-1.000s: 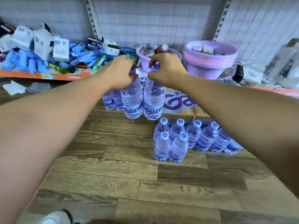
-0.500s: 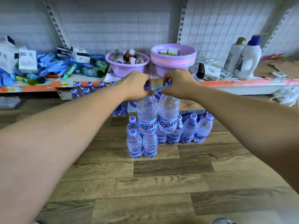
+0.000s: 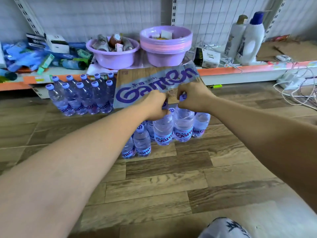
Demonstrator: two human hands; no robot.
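Note:
My left hand grips the neck of a clear water bottle with a purple label. Beside it, my right hand grips the cap end of a second water bottle. Both bottles hang upright, side by side, just above a cluster of floor bottles standing on the wood-pattern floor. Another group of the same bottles stands further left against the shelf base. Torn plastic wrap over a cardboard tray printed with the brand name lies behind my hands.
A low shelf runs across the back with two purple basins, stacked basins, white detergent bottles, boxes and blue packets. White cables trail on the floor at right. My white shoe is near the bottom edge.
My hands have carried the two bottles down and right, from near the shelf group to just over the floor cluster. The view has swung right and lower.

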